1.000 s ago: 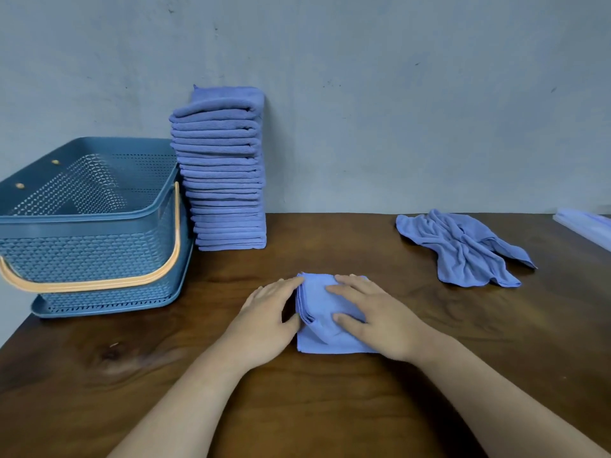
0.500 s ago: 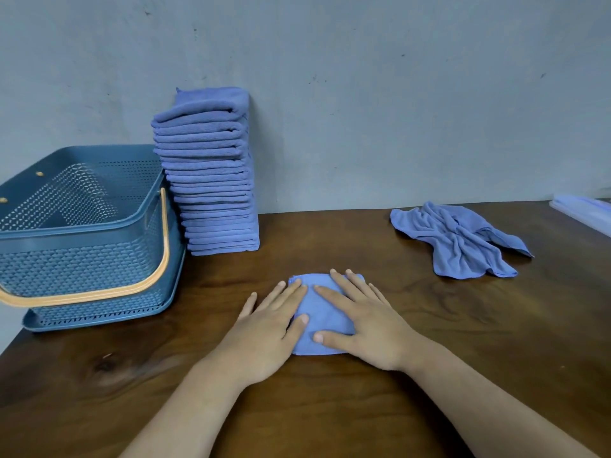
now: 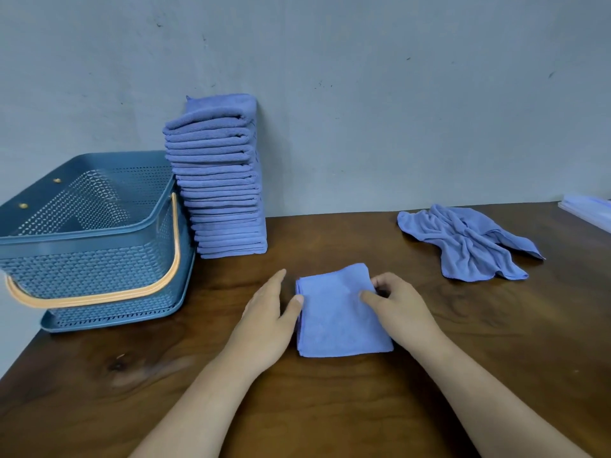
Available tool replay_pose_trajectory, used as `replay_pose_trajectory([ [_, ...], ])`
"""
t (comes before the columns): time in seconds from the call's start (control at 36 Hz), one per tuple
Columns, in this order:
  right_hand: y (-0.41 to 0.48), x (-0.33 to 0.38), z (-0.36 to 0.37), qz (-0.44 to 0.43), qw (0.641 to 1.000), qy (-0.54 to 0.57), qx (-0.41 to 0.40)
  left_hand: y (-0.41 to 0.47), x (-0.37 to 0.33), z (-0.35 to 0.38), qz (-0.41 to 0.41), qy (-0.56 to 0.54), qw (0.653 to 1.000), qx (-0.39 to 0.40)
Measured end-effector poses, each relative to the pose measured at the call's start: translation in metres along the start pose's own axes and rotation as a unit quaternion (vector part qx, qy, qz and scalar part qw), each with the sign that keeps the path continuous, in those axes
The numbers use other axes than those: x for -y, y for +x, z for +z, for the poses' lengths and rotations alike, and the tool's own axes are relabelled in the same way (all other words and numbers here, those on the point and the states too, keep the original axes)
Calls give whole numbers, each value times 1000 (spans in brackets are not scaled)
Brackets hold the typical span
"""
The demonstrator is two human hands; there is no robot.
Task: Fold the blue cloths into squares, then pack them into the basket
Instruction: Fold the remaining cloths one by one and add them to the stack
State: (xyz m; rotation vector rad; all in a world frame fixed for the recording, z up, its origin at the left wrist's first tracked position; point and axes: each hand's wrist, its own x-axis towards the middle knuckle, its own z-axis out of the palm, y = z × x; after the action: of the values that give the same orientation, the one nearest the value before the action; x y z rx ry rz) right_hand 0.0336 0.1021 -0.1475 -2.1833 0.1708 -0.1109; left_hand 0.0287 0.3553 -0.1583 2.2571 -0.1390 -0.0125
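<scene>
A blue cloth folded into a square [image 3: 337, 315] lies flat on the wooden table [image 3: 330, 408] in front of me. My left hand [image 3: 267, 322] rests at its left edge, fingers straight, thumb touching the folded side. My right hand [image 3: 400, 309] sits on the cloth's right edge with fingers curled, pinching that edge. A tall stack of folded blue cloths [image 3: 221, 180] leans against the wall at the back left. The blue perforated basket [image 3: 82, 239] with an orange handle stands left of the stack. An unfolded, crumpled blue cloth [image 3: 463, 246] lies at the back right.
A grey wall runs along the table's far edge. A pale flat object [image 3: 591, 209] pokes in at the far right edge. The basket stands on a blue tray-like base near the table's left corner.
Both hands have slid off the top of the folded cloth to its left and right sides. The right fingers have curled onto the right edge. The cloth now lies flat and square.
</scene>
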Motion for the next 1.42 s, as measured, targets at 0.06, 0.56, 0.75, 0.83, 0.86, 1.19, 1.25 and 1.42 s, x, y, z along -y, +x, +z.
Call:
replay_pose_trajectory([
  [0.06,-4,10,-1,-26,999,35,9,0,-4,-1,-14,-51,999,-13],
  [0.56,5,124,-14,-320,947,25,19,3,-29,-37,20,-542,830,-128],
  [0.75,23,180,0,-384,922,15,36,1,-25,-58,104,-505,815,-264],
  [0.83,28,203,0,-417,908,15,41,1,-22,-69,143,-480,819,-279],
  [0.86,29,211,-1,-429,902,17,43,0,-22,-72,157,-470,821,-282],
  [1.19,83,328,-5,-476,874,85,53,2,-15,-77,175,-413,847,-286],
  [1.25,101,351,-2,-435,889,136,41,3,-14,-71,166,-404,859,-269],
  [1.42,179,387,25,-242,943,221,52,1,-12,-64,149,-351,900,-214],
])
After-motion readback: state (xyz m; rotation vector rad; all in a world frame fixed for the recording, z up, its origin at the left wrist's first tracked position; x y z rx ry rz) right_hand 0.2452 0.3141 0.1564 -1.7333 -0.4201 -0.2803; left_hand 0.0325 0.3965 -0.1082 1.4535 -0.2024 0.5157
